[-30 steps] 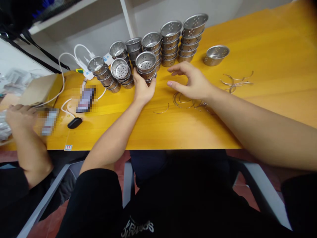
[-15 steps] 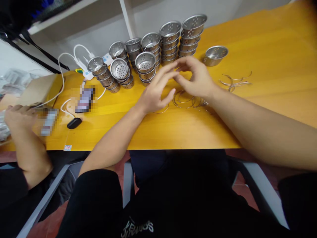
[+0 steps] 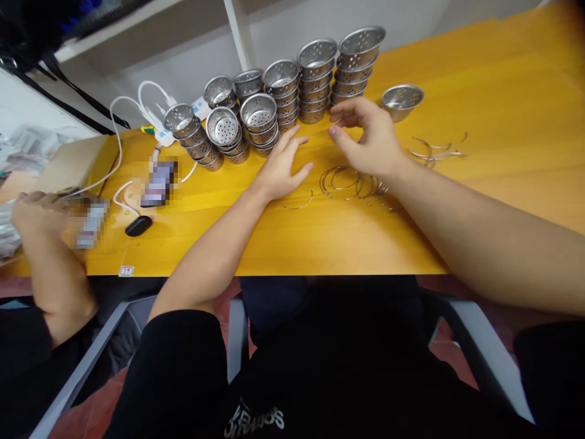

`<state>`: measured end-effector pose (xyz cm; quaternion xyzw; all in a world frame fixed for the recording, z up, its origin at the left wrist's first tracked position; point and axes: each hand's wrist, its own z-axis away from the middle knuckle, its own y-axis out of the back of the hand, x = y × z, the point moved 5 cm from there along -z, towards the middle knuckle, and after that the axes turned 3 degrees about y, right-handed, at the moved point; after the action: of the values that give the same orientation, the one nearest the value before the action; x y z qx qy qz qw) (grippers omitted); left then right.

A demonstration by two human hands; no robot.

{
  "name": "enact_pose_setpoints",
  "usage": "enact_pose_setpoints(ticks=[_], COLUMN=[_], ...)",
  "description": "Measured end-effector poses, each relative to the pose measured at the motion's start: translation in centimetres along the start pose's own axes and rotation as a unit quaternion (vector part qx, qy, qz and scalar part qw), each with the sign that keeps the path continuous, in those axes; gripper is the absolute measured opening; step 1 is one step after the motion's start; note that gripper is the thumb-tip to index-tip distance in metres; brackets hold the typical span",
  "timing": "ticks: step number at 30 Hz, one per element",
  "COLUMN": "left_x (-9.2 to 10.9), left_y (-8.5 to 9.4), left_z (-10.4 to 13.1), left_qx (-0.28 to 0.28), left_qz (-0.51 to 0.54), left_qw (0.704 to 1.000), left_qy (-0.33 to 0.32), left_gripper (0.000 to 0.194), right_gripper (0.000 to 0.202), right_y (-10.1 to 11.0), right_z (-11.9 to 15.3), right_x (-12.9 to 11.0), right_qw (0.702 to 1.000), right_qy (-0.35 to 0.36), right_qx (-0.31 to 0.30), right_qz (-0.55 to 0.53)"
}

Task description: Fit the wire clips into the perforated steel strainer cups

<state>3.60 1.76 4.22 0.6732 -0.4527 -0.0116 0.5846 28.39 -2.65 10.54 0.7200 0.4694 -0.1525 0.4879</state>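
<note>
My left hand [image 3: 284, 166] is open, fingers stretched out and thumb apart, holding nothing. It lies beside the right side of a short stack of perforated metal cups [image 3: 259, 113]; whether it touches them I cannot tell. My right hand [image 3: 368, 139] is open with curved fingers and a gap to the thumb, just in front of the tall right-hand stacks of cups [image 3: 362, 46]. Below the hands lie several thin curved metal wires [image 3: 345, 183], with one separate wire [image 3: 304, 204] to their left. More curved wires [image 3: 432, 152] lie right of my right wrist.
One perforated cup [image 3: 402, 102] stands alone at the right. More cup stacks [image 3: 223, 131] line the back left. Farther left are a phone [image 3: 159, 183], a black oval device [image 3: 138, 225], white cables and a power strip. Another person's arm [image 3: 50, 256] rests at the far left.
My hands have come apart, the left moving down and left, away from the right. The short front stack of cups has shifted left, closer to its neighbour.
</note>
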Motion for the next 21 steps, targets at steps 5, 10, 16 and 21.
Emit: enact_pose_setpoints(ticks=[5,10,16,21], left_x=[-0.9,-0.5,2.2,3.2], left_y=[0.5,1.3,2.1,2.2], left_z=[0.2,0.6,1.1,1.3], left_qx=[0.024,0.024,0.003,-0.005], left_qz=[-0.009,-0.027,-0.042,-0.035], left_qw=[0.999,0.996,0.996,0.997], left_qy=[0.048,0.078,0.077,0.07], left_gripper=[0.067,0.064,0.053,0.048], right_gripper=[0.039,0.038,0.084,0.127], right_y=[1.0,4.1,8.7,8.1], right_z=[-0.4,-1.0,-0.5,-0.4], right_x=[0.4,1.6,4.8,10.8], right_qw=[0.998,0.98,0.936,0.909], right_qy=[-0.036,-0.047,-0.204,-0.339], right_qx=[0.045,0.11,0.135,0.045], right_qz=[0.033,0.161,0.253,0.24])
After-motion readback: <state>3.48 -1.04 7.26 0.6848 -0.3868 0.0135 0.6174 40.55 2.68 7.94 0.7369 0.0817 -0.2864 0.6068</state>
